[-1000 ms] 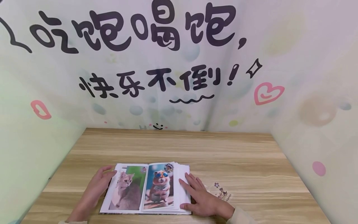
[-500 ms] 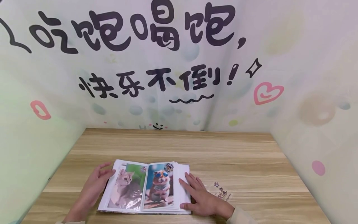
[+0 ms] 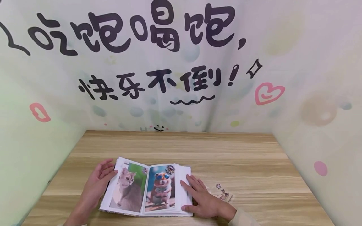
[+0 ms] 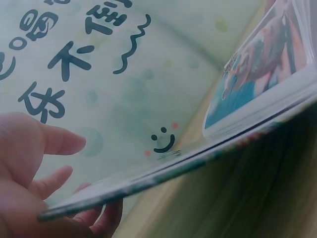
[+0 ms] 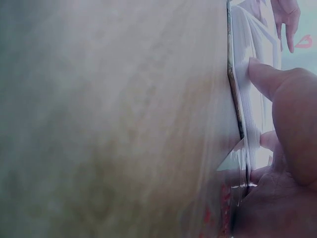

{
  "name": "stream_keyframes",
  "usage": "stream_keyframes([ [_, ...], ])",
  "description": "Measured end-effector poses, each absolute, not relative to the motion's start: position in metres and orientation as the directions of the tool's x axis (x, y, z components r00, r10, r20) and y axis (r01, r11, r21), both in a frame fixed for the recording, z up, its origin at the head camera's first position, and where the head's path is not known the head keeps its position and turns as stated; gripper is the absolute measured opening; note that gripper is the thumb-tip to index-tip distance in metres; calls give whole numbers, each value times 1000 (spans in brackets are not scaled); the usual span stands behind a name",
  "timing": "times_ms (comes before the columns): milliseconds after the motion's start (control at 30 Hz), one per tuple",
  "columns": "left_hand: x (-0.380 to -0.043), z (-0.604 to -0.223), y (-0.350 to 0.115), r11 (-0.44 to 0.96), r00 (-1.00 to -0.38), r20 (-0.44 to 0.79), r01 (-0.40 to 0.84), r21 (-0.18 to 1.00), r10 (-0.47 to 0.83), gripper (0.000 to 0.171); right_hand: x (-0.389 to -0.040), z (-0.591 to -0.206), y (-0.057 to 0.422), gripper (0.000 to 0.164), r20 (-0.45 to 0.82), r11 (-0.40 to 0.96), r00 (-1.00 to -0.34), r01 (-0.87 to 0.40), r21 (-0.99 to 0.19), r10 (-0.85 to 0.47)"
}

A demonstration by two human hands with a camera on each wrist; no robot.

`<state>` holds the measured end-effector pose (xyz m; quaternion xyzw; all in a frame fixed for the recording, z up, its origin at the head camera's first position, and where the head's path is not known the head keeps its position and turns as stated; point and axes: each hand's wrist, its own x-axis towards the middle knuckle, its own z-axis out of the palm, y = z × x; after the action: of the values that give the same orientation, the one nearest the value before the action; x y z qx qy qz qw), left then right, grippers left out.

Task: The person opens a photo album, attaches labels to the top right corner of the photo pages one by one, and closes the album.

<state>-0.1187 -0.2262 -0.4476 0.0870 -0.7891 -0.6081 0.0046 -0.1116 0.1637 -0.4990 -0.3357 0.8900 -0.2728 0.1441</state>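
An open photo album point(image 3: 147, 212) lies on the table, showing a cat photo point(image 3: 127, 191) on the left page and a photo of a hamster in sunglasses point(image 3: 161, 190) on the right. My left hand point(image 3: 97, 180) grips the album's left edge, which is tilted up off the table. In the left wrist view the cover point(image 4: 163, 173) passes between its digits, some fingers lying underneath. My right hand point(image 3: 202, 197) rests on the right side with fingers spread and fairly straight. Its thumb point(image 5: 272, 79) touches the page stack in the right wrist view.
A clear sticker sheet point(image 3: 223, 194) with small printed figures lies right of the album, partly behind the right hand. The wooden table point(image 3: 181, 146) meets a printed fabric backdrop point(image 3: 158, 110) at the back, with fabric walls on both sides.
My left hand has raised the album's left side, so the cat page tilts up more. A bright glare crossed that page half a second ago and is gone. The right hand stays in place.
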Motion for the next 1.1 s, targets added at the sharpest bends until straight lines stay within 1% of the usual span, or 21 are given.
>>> stream_keyframes([
  [267, -116, -441, -222, 249, -994, -52, -74, 966, -91, 58, -112, -498, 164, 82, -79, 622, -732, -511, -594, -677],
  [600, -117, -438, -211, 245, -998, 37, 23, 969, -52, 59, -112, -495, 163, 83, -113, 629, -734, -479, -612, -669],
  [867, -115, -430, -201, 232, -1000, 21, 24, 972, 15, 63, -111, -494, 162, 83, -117, 628, -734, -473, -618, -669],
  [1100, -113, -426, -191, 263, -999, 24, 29, 964, 22, 65, -112, -495, 163, 82, -114, 626, -734, -476, -618, -670],
])
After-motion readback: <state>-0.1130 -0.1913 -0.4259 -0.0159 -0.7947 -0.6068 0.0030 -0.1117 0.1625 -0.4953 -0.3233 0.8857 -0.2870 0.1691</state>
